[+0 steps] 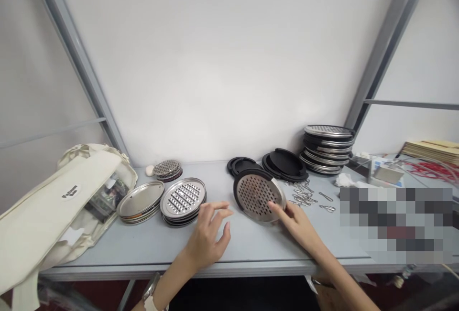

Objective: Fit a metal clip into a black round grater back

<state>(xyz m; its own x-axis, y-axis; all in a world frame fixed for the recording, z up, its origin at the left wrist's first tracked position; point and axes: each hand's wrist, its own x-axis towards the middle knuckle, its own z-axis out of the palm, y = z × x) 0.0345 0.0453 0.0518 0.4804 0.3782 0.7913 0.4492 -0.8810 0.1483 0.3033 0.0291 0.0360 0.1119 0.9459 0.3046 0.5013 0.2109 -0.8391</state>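
My right hand [294,222] grips a round metal grater [256,194] by its lower right edge, thumb on the perforated face. A black rim runs along the grater's upper and left edge, and it is tilted up above the table. To its left, my left hand [210,234] hovers with fingers apart and slightly curled, touching nothing. Close by that hand lies a stack of round grater plates [183,198], the top one with raised teeth. Beside it is a stack of plain metal discs [141,198]. Behind the held grater lie black round holders [287,164].
A tall stack of graters [327,148] stands at the back right. Small metal clips [304,194] lie scattered before it. Smaller grater discs [167,168] sit at the back left. A cream cloth bag [68,196] covers the left end. Red cords [432,170] lie far right.
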